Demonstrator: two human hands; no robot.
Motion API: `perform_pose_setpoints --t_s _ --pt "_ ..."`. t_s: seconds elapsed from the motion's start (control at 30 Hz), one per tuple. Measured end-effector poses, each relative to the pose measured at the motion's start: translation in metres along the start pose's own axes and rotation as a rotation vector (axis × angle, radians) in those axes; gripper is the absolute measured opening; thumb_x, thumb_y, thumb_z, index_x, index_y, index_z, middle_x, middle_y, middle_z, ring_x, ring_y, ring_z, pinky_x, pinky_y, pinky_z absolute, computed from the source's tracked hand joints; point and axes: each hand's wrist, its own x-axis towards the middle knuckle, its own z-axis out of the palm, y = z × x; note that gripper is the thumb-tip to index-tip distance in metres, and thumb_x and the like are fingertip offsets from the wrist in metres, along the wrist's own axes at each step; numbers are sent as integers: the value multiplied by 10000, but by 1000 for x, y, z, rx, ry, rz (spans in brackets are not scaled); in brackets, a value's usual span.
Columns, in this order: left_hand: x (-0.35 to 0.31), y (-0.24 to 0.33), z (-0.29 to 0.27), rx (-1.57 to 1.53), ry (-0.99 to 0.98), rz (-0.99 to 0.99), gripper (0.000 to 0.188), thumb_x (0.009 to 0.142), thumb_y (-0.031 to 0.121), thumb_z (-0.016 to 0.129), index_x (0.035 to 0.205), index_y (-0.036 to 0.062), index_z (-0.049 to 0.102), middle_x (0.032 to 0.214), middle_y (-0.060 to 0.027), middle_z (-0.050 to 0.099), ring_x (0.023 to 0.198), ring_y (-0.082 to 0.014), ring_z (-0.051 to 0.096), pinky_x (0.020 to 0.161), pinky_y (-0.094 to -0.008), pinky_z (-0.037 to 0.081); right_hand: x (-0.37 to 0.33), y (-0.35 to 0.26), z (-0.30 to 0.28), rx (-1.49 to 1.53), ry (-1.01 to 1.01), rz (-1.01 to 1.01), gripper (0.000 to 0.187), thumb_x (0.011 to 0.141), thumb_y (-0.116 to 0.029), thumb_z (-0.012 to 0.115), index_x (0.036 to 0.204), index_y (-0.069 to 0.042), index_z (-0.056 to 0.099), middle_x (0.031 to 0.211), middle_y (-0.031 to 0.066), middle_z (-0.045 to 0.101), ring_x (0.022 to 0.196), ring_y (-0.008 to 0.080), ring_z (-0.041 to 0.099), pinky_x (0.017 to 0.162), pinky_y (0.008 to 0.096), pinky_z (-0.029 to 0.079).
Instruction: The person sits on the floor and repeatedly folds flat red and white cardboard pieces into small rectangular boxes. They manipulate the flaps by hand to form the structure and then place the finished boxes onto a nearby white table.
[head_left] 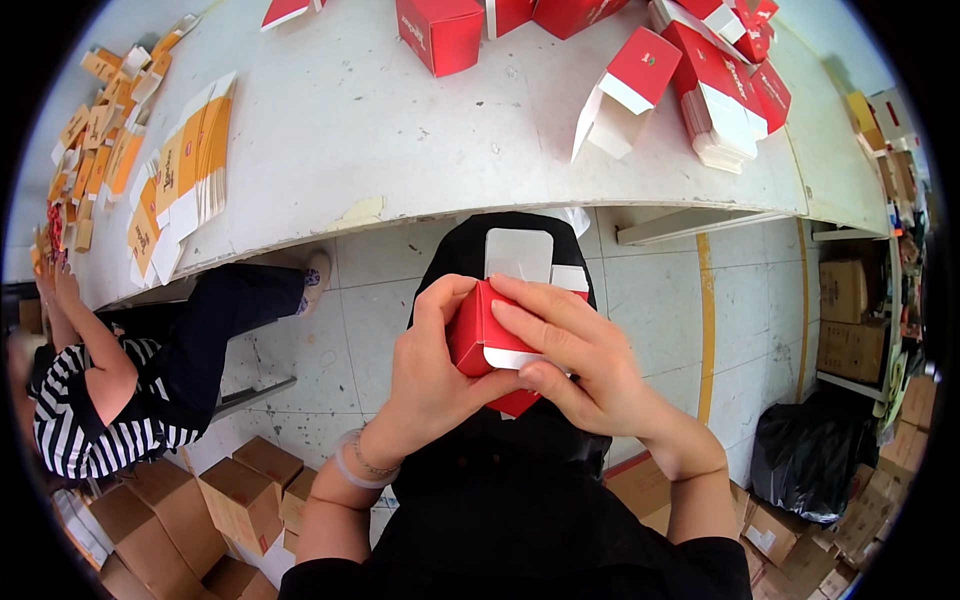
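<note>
Over my lap I hold a small red carton (467,332) with white inner flaps, partly folded into shape. My left hand (432,355) is wrapped round its left side, thumb underneath. Across its front and right side lie the fingers of my right hand (572,345), with the thumb at a white flap near the bottom. One white flap (520,252) stands up, unfolded, at the carton's far end. Part of the carton is hidden behind my right fingers.
Ahead, the white table (400,150) bears red cartons (440,35), a stack of flat red blanks (720,125) and flat orange blanks (190,160). A co-worker in a striped top (110,400) sits at left. Brown boxes (240,500) and a black bag (812,455) stand on the floor.
</note>
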Motion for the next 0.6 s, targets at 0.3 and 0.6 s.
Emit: perform_pose_setpoints --t_s 0.3,0.6 --pt "-1 -6 3 1 -2 -15 886 614 286 921 1259 4 382 1061 -174 618 949 -280 665 777 -336 552 1 9 1 191 -11 120 347 906 -57 598 1251 -29 608 1312 173 575 1174 320 571 962 377 470" --pt "-3 0 -1 -33 -50 -239 967 624 248 914 1344 29 307 1077 -173 613 956 -270 656 800 -342 544 -4 6 4 -64 -293 -33 571 923 -179 581 1415 25 375 1523 178 301 1320 407 372 1058 433 364"
